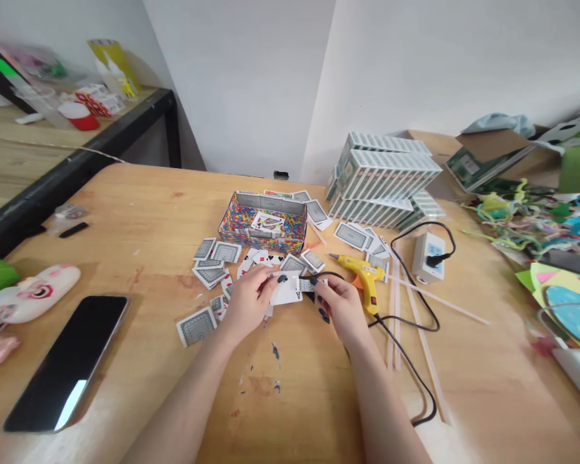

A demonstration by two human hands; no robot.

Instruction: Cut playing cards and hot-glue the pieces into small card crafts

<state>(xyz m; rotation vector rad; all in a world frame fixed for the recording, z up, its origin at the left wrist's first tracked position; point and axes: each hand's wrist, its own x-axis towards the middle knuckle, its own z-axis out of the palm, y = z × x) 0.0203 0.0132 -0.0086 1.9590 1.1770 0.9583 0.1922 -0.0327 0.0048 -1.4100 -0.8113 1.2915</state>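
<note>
My left hand [249,299] is closed on a white playing card [286,291], an ace, with its face toward me. Close beside it, my right hand [341,306] pinches a small grey-patterned card piece [307,285] at the ace's right edge. Something black shows behind that piece, too hidden to name. Just beyond both hands is an open box [263,241] with a colourful speckled outside and card backs along its rim. Inside lies a face card [268,222]. Loose cards [196,327] surround the box, some face up and others face down.
A yellow hot glue gun [367,280] lies right of my right hand, its black cable looping to a white power socket [428,258]. Clear glue sticks [428,361] lie nearby. Stacked card boxes [389,174] stand behind. A phone [67,364] rests at left; craft scraps [512,225] crowd the right.
</note>
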